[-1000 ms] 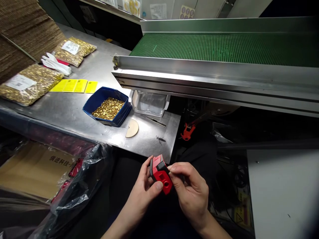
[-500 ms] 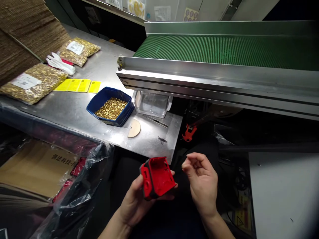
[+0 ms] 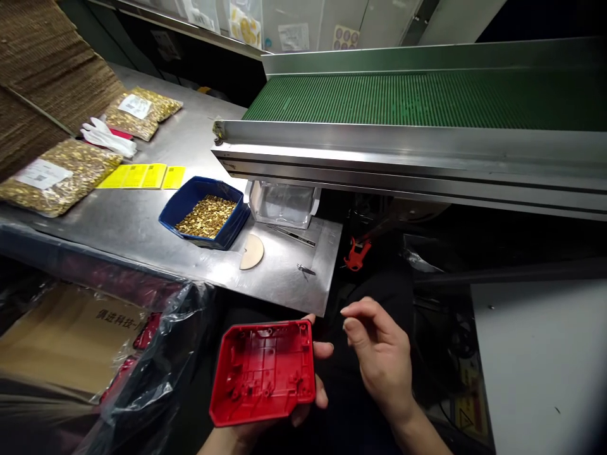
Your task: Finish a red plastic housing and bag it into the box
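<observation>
A red plastic housing (image 3: 265, 370), shaped like a tool battery shell, lies in my left hand (image 3: 323, 351). Its hollow inside faces up, showing ribs and posts. My left thumb and fingers show along its right edge; the palm is hidden underneath. To the right of the housing, apart from it, hovers my right hand (image 3: 382, 357). Its fingers are curled, with thumb and forefinger tips close together; anything between them is too small to make out. Ahead on the metal table stands a blue bin (image 3: 192, 193) holding many small brass-coloured pieces (image 3: 207, 215).
A round wooden disc (image 3: 251, 252), a thin pen-like tool (image 3: 291, 234), a small metal clipper (image 3: 306, 270) and a clear tray (image 3: 283, 205) lie near the table corner. A green conveyor (image 3: 379, 101) runs behind. Left is a plastic-lined box (image 3: 175, 341); bags of brass pieces (image 3: 61, 177) sit farther back.
My left hand has turned the red housing so its open inside faces me, and it has moved slightly left. My right hand stays nearly in place, still curled. The view has shifted slightly.
</observation>
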The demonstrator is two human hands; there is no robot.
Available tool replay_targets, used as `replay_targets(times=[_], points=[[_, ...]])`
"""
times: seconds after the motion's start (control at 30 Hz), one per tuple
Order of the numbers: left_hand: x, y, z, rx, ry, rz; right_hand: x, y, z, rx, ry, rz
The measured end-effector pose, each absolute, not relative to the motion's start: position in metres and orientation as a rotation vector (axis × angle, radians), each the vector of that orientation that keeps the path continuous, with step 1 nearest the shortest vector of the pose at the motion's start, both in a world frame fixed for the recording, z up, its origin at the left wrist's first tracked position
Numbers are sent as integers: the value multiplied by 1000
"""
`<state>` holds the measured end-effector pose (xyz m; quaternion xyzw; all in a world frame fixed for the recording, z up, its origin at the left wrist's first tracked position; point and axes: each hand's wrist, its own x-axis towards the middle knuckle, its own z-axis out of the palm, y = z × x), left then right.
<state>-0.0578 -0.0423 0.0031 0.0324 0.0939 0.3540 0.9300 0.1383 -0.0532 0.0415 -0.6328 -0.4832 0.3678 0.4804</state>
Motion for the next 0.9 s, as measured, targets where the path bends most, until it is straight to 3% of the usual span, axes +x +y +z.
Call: replay_targets(times=[0.13, 0.53, 0.9], points=[[-57, -39, 5, 76, 32, 708, 138, -59, 41, -1526, -1187, 988], [-62, -29, 12, 138, 23, 539, 134, -54, 46, -1464, -1265, 854], [-59, -41, 1, 31, 74, 640, 132, -59, 43, -1476, -1241, 949]])
